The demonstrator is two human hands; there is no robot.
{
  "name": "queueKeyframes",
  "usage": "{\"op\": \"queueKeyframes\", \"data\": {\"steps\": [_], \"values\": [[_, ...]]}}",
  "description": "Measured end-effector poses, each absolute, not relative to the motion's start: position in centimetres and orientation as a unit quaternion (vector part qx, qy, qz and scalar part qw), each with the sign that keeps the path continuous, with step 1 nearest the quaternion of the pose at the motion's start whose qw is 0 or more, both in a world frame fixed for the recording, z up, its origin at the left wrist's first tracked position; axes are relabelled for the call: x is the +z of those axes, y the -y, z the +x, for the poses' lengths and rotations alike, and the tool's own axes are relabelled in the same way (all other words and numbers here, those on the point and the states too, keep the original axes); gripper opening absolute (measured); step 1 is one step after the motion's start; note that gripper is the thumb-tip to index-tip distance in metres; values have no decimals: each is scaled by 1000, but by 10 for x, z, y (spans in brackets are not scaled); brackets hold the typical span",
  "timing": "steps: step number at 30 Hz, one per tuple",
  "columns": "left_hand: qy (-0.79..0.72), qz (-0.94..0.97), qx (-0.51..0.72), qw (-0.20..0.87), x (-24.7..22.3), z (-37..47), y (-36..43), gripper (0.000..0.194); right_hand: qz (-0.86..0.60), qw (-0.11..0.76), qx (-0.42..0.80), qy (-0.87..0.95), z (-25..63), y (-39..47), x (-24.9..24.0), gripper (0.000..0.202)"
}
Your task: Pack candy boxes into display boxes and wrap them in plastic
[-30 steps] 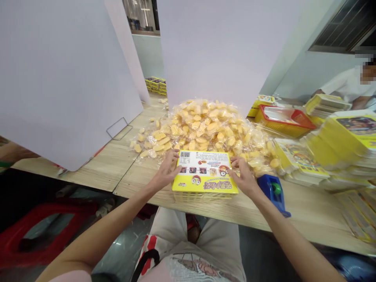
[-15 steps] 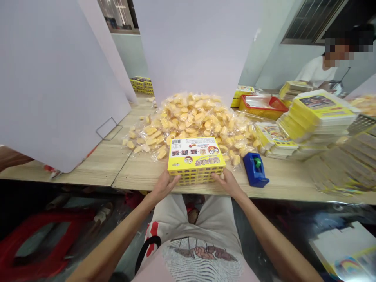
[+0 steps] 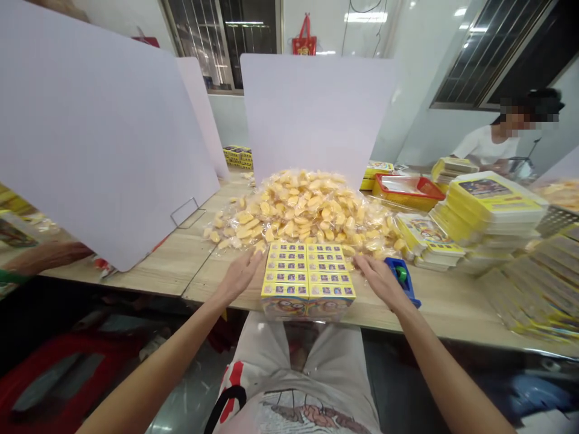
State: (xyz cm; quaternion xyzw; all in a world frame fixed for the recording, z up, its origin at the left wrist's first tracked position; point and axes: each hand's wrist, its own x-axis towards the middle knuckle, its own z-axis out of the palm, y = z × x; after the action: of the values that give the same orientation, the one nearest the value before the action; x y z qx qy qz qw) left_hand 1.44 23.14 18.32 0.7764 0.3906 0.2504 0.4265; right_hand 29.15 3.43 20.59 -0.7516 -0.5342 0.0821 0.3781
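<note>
A block of small yellow boxes [image 3: 308, 276], set in two columns of several rows, sits at the table's front edge with cartoon eyes on its near side. My left hand [image 3: 239, 276] is beside its left side, fingers stretched forward near the far left corner. On the other side, my right hand [image 3: 379, 278] has its fingers extended by the far right corner, just left of a blue tape dispenser [image 3: 403, 280]. Neither hand is wrapped round the block. Right behind it lies a heap of yellow, clear-wrapped pieces [image 3: 303, 208].
White panels [image 3: 316, 114] stand behind the heap and to the left [image 3: 108, 132]. Stacks of flat yellow cartons [image 3: 497, 199] and a red basket [image 3: 407, 191] are on the right. Another person [image 3: 488, 144] is at the far right; another person's hand [image 3: 54, 256] shows at left.
The block has been tipped, so rows of small box ends face up instead of the printed barcode face. My hands have moved from its near lower corners to its far sides. The view has tilted up.
</note>
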Motion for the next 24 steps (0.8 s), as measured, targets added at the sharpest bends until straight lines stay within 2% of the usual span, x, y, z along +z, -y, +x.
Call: {"op": "queueKeyframes", "data": {"steps": [2, 4, 7, 9, 11, 13, 15, 17, 19, 21, 24], "values": [[-319, 845, 304, 302, 193, 18, -222, 57, -748, 357, 28, 559, 275, -35, 215, 44], [-214, 914, 255, 232, 204, 25, -210, 61, -700, 307, 9, 645, 255, -38, 221, 55], [-134, 958, 149, 204, 208, 27, -207, 68, -654, 207, 24, 727, 245, -34, 217, 78], [-174, 949, 144, 221, 197, 11, -217, 66, -693, 193, 25, 694, 258, -18, 206, 85], [-267, 909, 198, 253, 177, -17, -226, 61, -750, 227, 47, 619, 276, 9, 188, 90], [-375, 842, 275, 275, 149, -48, -224, 61, -777, 310, 136, 531, 285, 40, 165, 89], [-448, 785, 329, 272, 120, -71, -208, 65, -764, 429, 275, 395, 282, 66, 140, 75], [-440, 777, 351, 282, 95, -80, -183, 74, -731, 515, 350, 281, 275, 79, 119, 62], [-365, 777, 357, 368, 80, -72, -161, 81, -709, 565, 348, 239, 273, 75, 107, 59], [-280, 717, 364, 525, 75, -54, -148, 82, -698, 588, 347, 215, 277, 58, 106, 65], [-218, 574, 361, 701, 80, -21, -145, 81, -662, 587, 428, 183, 279, 28, 117, 72]]}}
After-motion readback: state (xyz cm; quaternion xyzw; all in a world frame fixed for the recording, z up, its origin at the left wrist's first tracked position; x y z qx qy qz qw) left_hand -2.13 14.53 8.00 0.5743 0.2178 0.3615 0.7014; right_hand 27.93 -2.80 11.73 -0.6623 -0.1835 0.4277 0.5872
